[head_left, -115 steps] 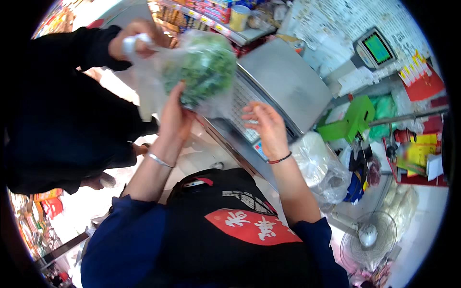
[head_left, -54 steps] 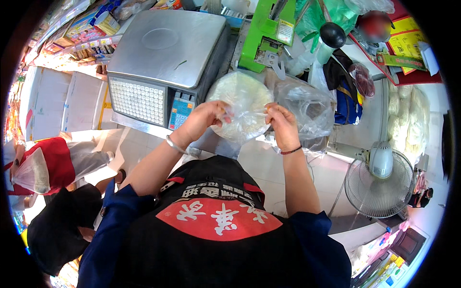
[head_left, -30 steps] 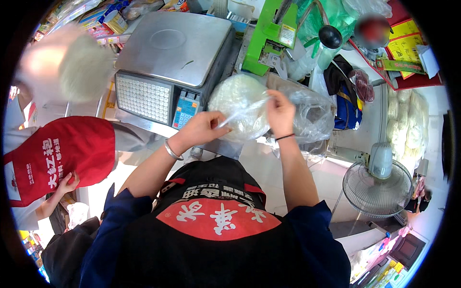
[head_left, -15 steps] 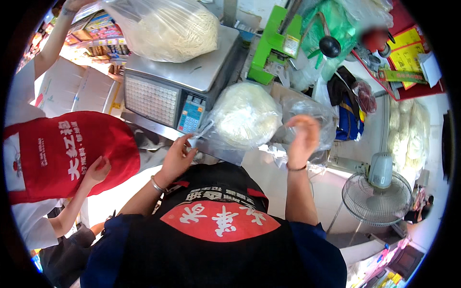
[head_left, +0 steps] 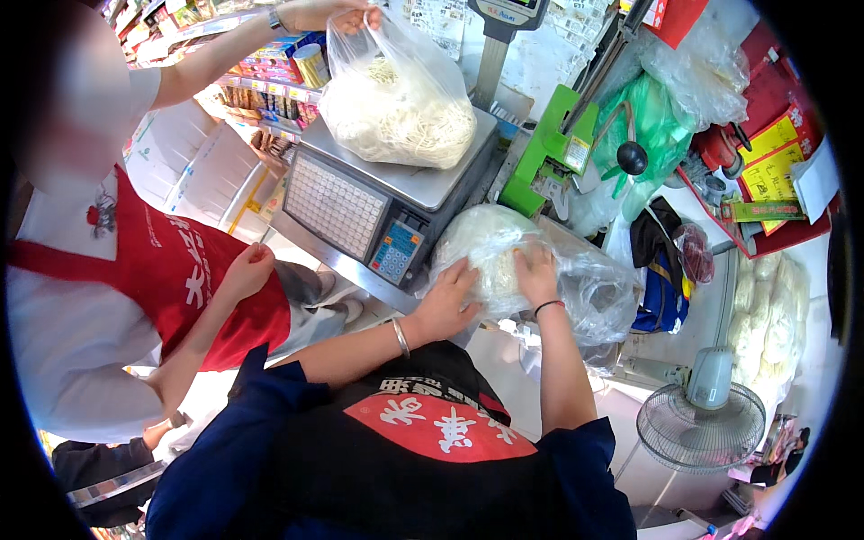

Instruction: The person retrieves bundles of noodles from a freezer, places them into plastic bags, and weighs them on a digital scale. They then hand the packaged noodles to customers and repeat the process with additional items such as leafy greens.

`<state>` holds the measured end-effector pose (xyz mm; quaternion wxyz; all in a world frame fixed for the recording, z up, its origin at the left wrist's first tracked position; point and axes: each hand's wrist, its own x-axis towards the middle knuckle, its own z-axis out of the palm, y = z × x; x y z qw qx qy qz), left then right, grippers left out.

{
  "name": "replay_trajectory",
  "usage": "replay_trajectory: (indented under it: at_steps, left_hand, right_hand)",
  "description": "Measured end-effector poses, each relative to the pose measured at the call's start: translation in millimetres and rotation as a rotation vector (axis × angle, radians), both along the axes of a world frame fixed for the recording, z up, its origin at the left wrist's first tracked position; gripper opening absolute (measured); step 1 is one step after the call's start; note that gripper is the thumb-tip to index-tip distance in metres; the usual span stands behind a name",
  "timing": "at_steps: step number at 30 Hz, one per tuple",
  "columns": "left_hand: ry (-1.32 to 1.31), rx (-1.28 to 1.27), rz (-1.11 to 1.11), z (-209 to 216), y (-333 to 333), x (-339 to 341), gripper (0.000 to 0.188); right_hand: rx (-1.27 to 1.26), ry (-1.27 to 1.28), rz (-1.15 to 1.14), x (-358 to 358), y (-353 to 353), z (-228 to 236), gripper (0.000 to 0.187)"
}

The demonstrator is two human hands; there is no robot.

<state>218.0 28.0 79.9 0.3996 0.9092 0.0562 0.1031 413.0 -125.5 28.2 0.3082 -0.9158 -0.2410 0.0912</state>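
A clear plastic bag of pale noodles sits at the counter edge, just right of the scale. My left hand grips its near left side, thumb apart from the fingers. Over its right side curl the fingers of my right hand, so the bag is clasped between both hands. On the steel scale rests another bag of noodles. A co-worker's hand grasps the top of that second bag.
Right of the scale stands a green bag-sealing tool with a lever. Crumpled clear bags lie at the counter's right. A fan is at lower right. The co-worker in a red apron is close on my left.
My left hand has moved right from the bag's twisted end onto its body, and my right hand has come down onto it. The co-worker's bag is now more upright on the scale.
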Motion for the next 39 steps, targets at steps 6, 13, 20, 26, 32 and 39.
replay_trajectory:
  at_steps: [6,13,20,26,32,39]
  left_hand:
    - [-0.052,-0.046,-0.014,-7.0,-4.3,-17.3,0.057]
    - [0.038,-0.365,0.380,-52.1,-4.4,-22.1,0.063]
    - [0.241,-1.069,0.391,-14.4,-0.8,2.1,0.068]
    - [0.331,-0.978,0.366,-25.5,-3.1,-21.5,0.076]
    - [0.391,-0.938,0.381,-71.5,5.9,-23.5,0.085]
    - [0.388,-0.992,0.428,-46.4,0.7,-10.6,0.090]
  right_hand:
    - [0.655,0.971,-0.376,28.3,-31.2,-21.6,0.071]
    - [0.662,1.087,-0.296,3.1,-16.0,2.6,0.075]
    - [0.660,1.022,-0.253,-30.5,-19.5,19.6,0.081]
    - [0.861,1.131,-0.376,-95.1,-68.6,9.9,0.074]
    - [0.676,1.046,-0.405,-80.3,-61.7,9.6,0.078]
    - [0.662,1.030,-0.454,-72.6,-64.3,-1.8,0.087]
